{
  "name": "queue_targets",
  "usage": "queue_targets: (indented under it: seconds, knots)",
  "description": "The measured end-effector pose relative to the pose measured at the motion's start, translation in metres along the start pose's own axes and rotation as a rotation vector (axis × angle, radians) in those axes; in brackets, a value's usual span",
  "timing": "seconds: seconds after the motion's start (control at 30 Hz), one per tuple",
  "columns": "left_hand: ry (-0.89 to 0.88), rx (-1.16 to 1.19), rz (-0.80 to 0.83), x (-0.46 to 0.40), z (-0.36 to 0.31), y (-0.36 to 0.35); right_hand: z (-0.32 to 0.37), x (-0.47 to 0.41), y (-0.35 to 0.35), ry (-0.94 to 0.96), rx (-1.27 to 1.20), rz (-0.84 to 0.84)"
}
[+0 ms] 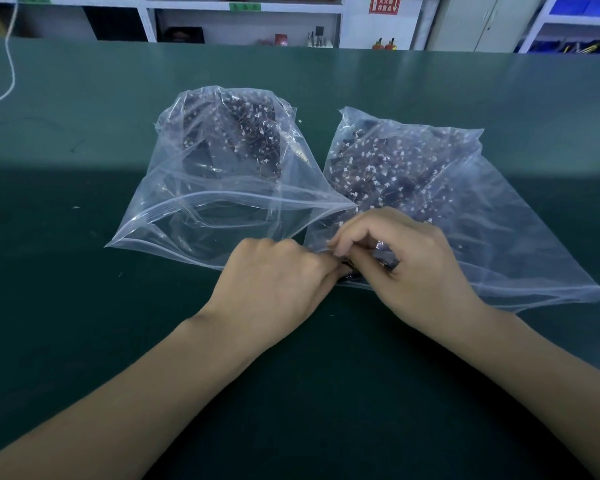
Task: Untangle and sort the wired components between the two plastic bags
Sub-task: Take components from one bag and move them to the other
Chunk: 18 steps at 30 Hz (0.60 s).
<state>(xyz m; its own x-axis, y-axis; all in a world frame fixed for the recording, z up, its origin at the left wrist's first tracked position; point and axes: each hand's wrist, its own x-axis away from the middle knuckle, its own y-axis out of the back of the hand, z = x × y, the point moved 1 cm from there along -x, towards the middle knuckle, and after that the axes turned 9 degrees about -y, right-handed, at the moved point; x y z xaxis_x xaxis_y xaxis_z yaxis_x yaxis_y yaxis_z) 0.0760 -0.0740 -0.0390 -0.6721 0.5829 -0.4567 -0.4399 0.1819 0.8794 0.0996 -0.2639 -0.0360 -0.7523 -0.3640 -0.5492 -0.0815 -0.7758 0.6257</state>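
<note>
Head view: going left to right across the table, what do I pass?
White cord → left bag → left hand → right hand → right bag.

Only readable thing is the red sign [384, 4] on the white wall, up past the far edge of the green table [84, 98]. White Chinese characters, looks like 灭火器存放点, plus a white arrow pointing down. Left of the sign, a green shelf label [245, 7] is too blurry to read.
</note>
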Motion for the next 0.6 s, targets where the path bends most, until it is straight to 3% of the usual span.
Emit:
queue_targets:
  seconds: [0.1, 0.2, 0.37, 0.6]
  knots:
    - [-0.025, 0.135, -0.125, 0.001, -0.002, 0.002, 0.000, 0.001, 0.001, -0.005, 0.000, 0.013]
    - [0.075, 0.350, -0.271, 0.003, 0.002, 0.005, 0.002, 0.002, 0.006, -0.020, 0.044, -0.005]
    - [0.279, 0.202, -0.191, 0.009, 0.025, 0.011, 0.002, 0.001, 0.006, 0.026, 0.176, -0.044]
    - [0.363, -0.026, -0.030, 0.007, 0.068, 0.003, 0.003, 0.001, 0.005, 0.015, 0.185, -0.043]
